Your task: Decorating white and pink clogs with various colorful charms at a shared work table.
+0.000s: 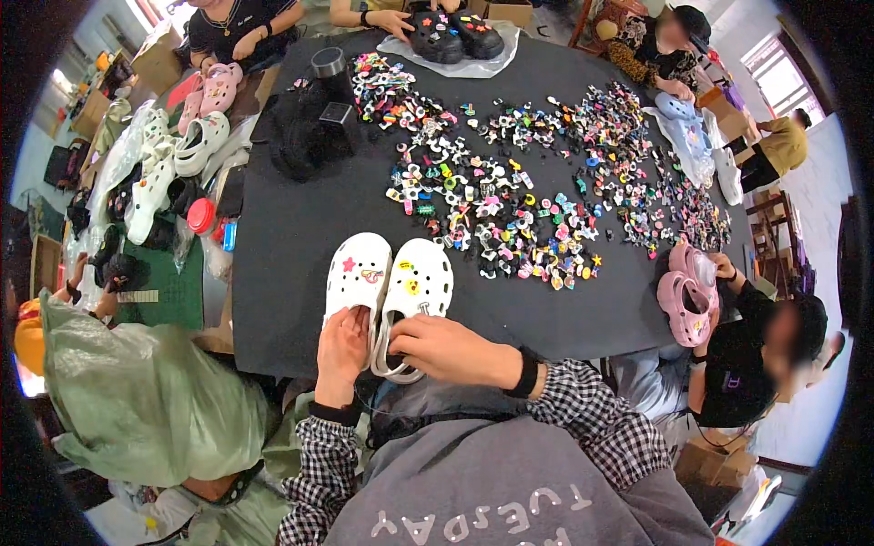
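Two white clogs stand side by side at the table's near edge, toes pointing away from me. The left white clog (358,273) carries a pink star charm and another colourful charm. On the right white clog (428,273) sit yellow charms and, near my fingers, a small greyish charm (422,309). My left hand (342,350) holds the left clog, its fingers at the foot opening. Bent over the right clog's opening, my right hand (446,348) has its fingers curled together; their tips are partly hidden, so what they pinch cannot be made out.
Loose colourful charms (510,218) spread over the dark table (300,205). Co-workers sit around it with black clogs (446,41), pink clogs (685,296) and blue clogs (687,127). A black stand (314,127) is at the far left. A green-covered bulk (150,391) lies beside me.
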A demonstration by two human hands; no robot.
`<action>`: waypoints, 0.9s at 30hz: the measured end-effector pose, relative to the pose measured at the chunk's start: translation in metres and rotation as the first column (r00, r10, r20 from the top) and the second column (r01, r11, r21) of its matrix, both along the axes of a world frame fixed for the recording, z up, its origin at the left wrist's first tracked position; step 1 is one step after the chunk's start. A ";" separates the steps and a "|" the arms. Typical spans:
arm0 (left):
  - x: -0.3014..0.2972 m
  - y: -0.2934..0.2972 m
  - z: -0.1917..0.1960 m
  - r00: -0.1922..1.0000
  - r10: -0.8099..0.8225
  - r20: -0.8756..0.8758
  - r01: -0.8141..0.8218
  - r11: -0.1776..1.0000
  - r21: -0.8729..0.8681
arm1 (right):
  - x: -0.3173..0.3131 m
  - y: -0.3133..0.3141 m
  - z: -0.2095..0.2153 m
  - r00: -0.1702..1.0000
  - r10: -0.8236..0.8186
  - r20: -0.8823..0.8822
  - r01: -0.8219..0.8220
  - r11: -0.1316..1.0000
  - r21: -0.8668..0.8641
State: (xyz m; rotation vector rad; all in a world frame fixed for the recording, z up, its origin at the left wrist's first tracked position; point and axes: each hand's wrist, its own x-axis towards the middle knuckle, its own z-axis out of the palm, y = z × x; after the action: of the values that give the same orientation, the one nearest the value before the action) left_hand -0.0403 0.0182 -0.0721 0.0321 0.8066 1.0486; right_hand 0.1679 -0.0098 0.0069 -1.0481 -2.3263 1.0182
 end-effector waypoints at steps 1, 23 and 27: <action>-0.001 0.000 -0.005 1.000 0.025 -0.010 -0.025 1.000 0.002 | -0.006 0.002 -0.003 0.999 -0.029 -0.017 0.031 0.992 0.124; 0.016 0.018 -0.002 0.976 -0.066 -0.209 0.081 0.995 0.065 | -0.032 0.024 -0.045 0.991 -0.132 0.031 0.114 0.933 0.342; 0.016 0.016 -0.005 0.975 -0.061 -0.212 0.068 0.997 0.026 | -0.030 0.024 -0.044 0.991 -0.135 -0.005 0.130 0.942 0.308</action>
State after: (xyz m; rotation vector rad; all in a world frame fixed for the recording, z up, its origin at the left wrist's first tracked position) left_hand -0.0239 0.0346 -0.0770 0.1995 0.9743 1.0079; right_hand 0.1376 0.0143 -0.0368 -1.0704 -2.2950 0.5727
